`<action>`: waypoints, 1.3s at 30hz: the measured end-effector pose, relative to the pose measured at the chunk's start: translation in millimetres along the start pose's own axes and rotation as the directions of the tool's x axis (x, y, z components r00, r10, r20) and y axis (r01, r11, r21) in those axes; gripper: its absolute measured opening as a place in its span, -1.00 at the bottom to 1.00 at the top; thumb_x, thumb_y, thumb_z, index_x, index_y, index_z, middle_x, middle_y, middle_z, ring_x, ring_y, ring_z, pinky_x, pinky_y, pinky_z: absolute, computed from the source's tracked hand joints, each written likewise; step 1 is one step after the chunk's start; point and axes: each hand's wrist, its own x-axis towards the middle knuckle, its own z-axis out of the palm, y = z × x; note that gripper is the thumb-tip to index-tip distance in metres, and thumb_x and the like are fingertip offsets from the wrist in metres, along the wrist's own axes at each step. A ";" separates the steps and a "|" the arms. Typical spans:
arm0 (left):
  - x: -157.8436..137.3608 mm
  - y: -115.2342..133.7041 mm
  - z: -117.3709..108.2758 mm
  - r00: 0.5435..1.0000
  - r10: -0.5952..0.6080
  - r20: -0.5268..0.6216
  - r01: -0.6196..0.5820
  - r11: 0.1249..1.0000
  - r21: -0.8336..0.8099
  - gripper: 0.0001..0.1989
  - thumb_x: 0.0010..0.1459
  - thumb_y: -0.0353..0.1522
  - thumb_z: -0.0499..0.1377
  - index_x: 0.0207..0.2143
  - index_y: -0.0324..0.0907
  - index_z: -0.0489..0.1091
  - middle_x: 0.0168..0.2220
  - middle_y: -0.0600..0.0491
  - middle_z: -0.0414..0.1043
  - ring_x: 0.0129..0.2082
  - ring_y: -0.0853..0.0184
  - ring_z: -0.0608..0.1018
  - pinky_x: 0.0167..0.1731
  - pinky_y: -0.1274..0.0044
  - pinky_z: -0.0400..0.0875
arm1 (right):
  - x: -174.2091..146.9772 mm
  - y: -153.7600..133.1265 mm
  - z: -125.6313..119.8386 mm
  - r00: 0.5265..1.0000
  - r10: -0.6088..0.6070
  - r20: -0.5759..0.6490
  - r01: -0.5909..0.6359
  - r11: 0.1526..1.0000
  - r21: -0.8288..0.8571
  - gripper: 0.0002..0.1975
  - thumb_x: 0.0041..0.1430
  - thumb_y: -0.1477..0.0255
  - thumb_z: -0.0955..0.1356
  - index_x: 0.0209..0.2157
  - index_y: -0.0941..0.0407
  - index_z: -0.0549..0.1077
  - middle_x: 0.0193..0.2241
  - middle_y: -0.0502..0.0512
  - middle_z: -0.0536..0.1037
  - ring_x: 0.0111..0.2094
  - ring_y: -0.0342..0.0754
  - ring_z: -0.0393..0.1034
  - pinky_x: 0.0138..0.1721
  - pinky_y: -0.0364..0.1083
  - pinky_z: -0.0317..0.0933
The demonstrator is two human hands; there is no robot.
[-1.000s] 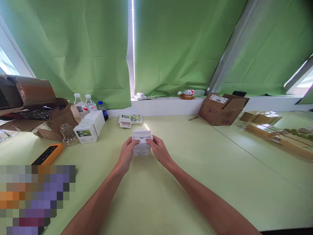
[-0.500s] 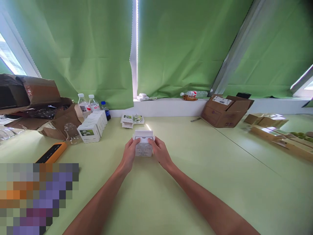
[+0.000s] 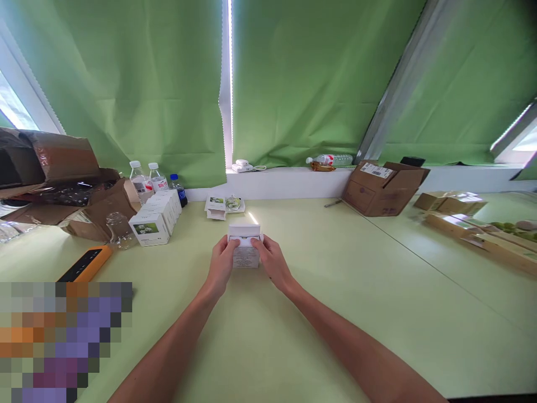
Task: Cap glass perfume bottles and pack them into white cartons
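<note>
Between my two hands a small white box (image 3: pixel 245 258) stands on the table, its printed side towards me and its top flap raised. My left hand (image 3: pixel 222 258) grips the box's left side, thumb at the top opening. On the other side my right hand (image 3: pixel 272 256) holds it the same way, thumb on the upper edge. What lies inside the box is hidden. Just beyond are an opened white carton (image 3: pixel 216 207) with a green picture and a clear round item (image 3: pixel 234 202) on a white tray.
To the left stand a row of white boxes (image 3: pixel 150 230), a clear plastic jar (image 3: pixel 121 230), water bottles (image 3: pixel 141 182) and a dark bottle (image 3: pixel 178 189). An orange-black power strip (image 3: pixel 86 264) lies nearer. Cardboard boxes stand left (image 3: pixel 100 210) and right (image 3: pixel 380 190).
The view has shifted slightly, so the background sits a little further left. Both hands keep their hold on the white box, with the thumbs still at its top opening.
</note>
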 end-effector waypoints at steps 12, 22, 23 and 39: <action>0.9 0.4 1.1 0.999 0.017 -0.029 -0.017 1.000 -0.005 -0.76 0.03 -0.21 0.14 -0.30 -0.16 0.41 -0.41 0.11 0.39 -0.39 0.37 0.38 -0.41 0.58 0.22 | 4.7 -1.9 0.7 1.000 0.013 -0.004 -0.013 1.000 0.006 -0.78 0.07 0.26 0.25 -0.47 0.12 0.36 -0.51 -0.02 0.39 -0.43 -0.09 0.23 -0.40 -0.13 0.10; 2.6 -0.8 -5.6 1.000 0.002 -0.006 -0.002 1.000 0.011 -0.60 0.00 -0.07 0.19 -0.28 -0.21 0.44 -0.36 0.05 0.45 -0.37 0.33 0.44 -0.37 0.54 0.27 | 10.0 9.2 -9.6 0.994 0.022 0.103 -0.018 0.999 -0.041 -0.55 0.10 0.01 0.26 -0.37 0.15 0.43 -0.48 0.03 0.45 -0.40 -0.05 0.30 -0.36 -0.10 0.18; 2.6 -1.5 -5.8 1.000 0.007 -0.005 -0.007 1.000 0.018 -0.60 0.01 -0.06 0.18 -0.29 -0.21 0.44 -0.36 0.05 0.44 -0.38 0.33 0.44 -0.38 0.54 0.27 | 9.9 9.7 -9.8 0.992 0.014 0.123 -0.011 1.000 -0.023 -0.53 0.11 0.00 0.26 -0.32 0.14 0.45 -0.44 0.05 0.47 -0.37 -0.04 0.32 -0.35 -0.09 0.19; 1.7 1.7 -5.3 0.999 0.029 0.022 -0.030 0.999 0.045 -0.59 0.03 -0.07 0.18 -0.26 -0.22 0.46 -0.36 0.03 0.46 -0.37 0.32 0.42 -0.38 0.55 0.27 | 6.8 7.7 -8.6 0.971 -0.002 0.239 -0.031 0.991 0.133 -0.42 0.12 -0.01 0.27 -0.01 0.14 0.40 -0.23 0.17 0.53 -0.26 0.02 0.40 -0.24 -0.03 0.27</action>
